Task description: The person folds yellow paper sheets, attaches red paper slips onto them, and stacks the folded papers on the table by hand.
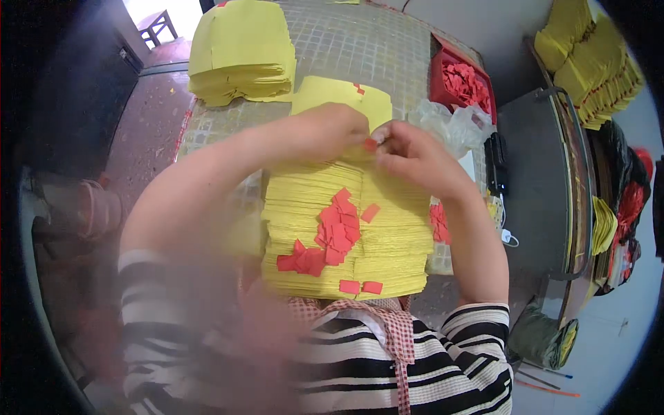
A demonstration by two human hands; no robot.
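Fanned rows of yellow paper [394,235] lie in front of me, with a heap of small red paper pieces [337,232] on top. At the far end of the rows, my right hand [418,155] has its fingers pinched on a small red piece [371,144]. Close beside it on the left, my left hand [335,131] is closed over the yellow paper; its fingertips are hidden, so what it holds cannot be made out. A yellow sheet [325,93] with small red marks lies just beyond both hands.
A yellow paper stack [242,41] stands at the back left of the table. At the back right are a red basket [490,104] of red pieces and a clear plastic bag [453,128]. A dark cabinet [529,166] stands to the right.
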